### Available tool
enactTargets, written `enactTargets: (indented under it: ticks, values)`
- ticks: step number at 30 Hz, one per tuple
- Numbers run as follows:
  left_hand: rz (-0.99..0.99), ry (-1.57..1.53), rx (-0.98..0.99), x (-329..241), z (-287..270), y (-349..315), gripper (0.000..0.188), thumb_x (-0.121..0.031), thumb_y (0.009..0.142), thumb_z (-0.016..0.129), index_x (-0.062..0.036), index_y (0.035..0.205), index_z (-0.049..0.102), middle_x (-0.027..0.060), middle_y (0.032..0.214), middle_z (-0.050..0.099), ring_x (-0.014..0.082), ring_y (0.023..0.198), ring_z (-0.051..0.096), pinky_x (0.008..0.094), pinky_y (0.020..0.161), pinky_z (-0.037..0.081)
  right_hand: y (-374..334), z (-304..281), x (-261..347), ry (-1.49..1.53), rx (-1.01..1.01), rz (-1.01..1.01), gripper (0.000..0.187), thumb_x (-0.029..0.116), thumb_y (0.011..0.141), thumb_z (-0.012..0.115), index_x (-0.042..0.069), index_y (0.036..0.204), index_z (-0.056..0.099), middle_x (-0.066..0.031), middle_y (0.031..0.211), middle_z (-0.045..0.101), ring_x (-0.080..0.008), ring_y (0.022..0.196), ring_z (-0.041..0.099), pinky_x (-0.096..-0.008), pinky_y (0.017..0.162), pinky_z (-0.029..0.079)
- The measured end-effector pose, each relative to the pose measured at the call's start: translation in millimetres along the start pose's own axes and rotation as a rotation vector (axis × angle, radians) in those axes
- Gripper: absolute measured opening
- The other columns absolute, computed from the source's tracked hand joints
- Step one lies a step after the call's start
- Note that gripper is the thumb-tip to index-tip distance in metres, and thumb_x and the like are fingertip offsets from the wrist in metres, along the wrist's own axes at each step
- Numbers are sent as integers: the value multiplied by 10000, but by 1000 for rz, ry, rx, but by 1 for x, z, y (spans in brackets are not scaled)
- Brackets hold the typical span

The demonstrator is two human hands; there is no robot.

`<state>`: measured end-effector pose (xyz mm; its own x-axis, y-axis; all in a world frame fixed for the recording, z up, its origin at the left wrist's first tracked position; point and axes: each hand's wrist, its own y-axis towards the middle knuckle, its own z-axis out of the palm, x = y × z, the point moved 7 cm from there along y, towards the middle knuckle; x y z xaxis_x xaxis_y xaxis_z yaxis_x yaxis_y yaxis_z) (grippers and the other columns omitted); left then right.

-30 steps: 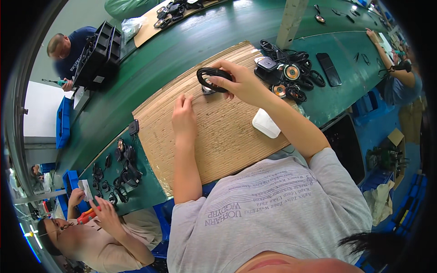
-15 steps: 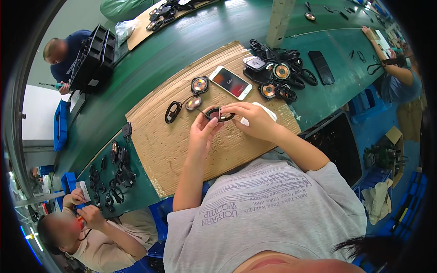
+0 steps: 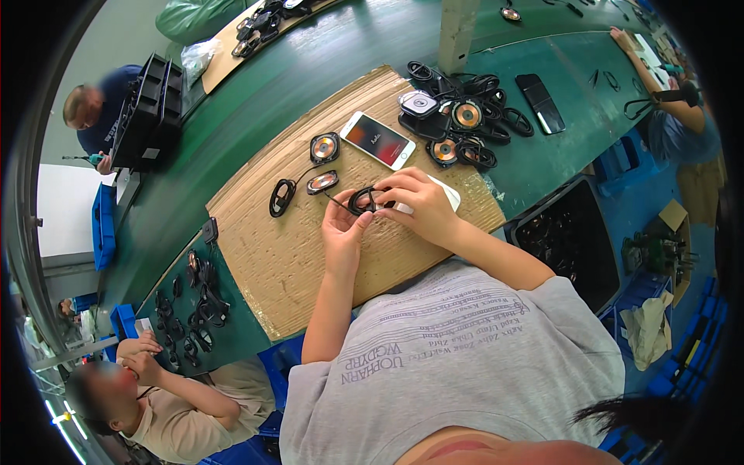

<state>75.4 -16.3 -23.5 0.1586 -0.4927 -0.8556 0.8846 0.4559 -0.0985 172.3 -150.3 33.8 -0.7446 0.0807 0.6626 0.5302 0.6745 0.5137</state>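
Above the cardboard sheet [image 3: 302, 271], both my hands grip a black cable [image 3: 359, 203] wound in a small coil. My left hand [image 3: 342, 229] pinches the coil's left side between thumb and fingers. On its right side, the fingers of my right hand [image 3: 415, 203] close round the loops. The cable leads left to a round disc with a coppery face [image 3: 322, 182] lying on the cardboard. Just beyond it rests a square black charging pad with a copper coil [image 3: 325, 147], whose lead ends in a coiled black cable [image 3: 282, 198]. A white object [image 3: 448, 194] lies partly hidden under my right hand.
A white phone with a lit screen [image 3: 378, 140] lies beyond my hands. Right of it sits a heap of chargers and cables [image 3: 466, 116], then a black phone [image 3: 540, 104]. More cables [image 3: 203, 306] lie at the left. A black bin [image 3: 570, 232] stands right. Co-workers sit nearby.
The coil in my hands has turned and looks tighter, with my fingers closer around it. The coppery disc shows more tilted. The whole view has shifted slightly.
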Motion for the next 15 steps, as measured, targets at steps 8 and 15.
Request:
enactTargets:
  ticks: [8, 15]
  values:
    - [74, -3, -18, -9, 9, 3, 484, 40, 882, 637, -36, 1331, 473, 141, 1168, 614, 208, 1037, 611, 276, 877, 528, 10, 0, 11, -73, -33, 34, 151, 196, 745, 801, 142, 860, 718, -13, 981, 564, -202, 919, 515, -295, 754, 484]
    - [-45, -98, 37, -9, 14, 4, 248, -99, 929, 632, -62, 1171, 588, 97, 1117, 644, 177, 1008, 613, 263, 859, 508, 9, 12, 13, 120, 44, -47, 155, 188, 725, 828, 133, 829, 727, -8, 930, 547, -192, 888, 501, -292, 752, 474]
